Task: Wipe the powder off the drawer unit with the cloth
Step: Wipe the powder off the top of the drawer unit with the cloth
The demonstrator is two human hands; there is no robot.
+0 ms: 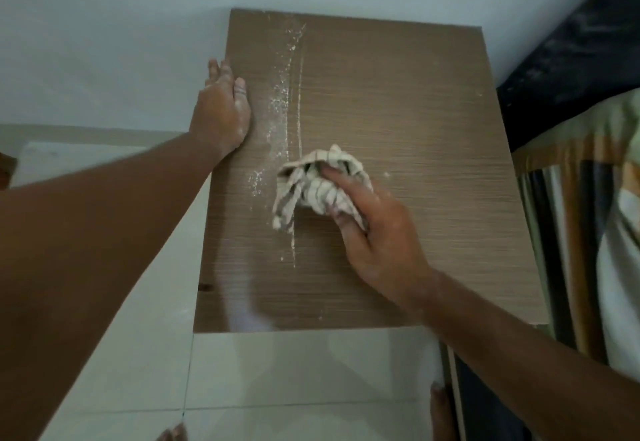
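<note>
The brown wood-grain top of the drawer unit (398,101) fills the middle of the view. White powder (281,94) lies in a long streak down its left half, with thin lines and specks beside it. My right hand (377,232) presses a crumpled striped cloth (311,187) onto the top, right at the streak's lower part. My left hand (221,111) lies flat on the unit's left edge, fingers pointing toward the wall, holding nothing. Both hands carry powder dust.
A pale wall (138,25) stands behind the unit. Light floor tiles (277,371) lie in front and to the left. A bed with striped bedding (588,232) and a dark cover (571,52) sits close on the right. My toes (173,433) show below.
</note>
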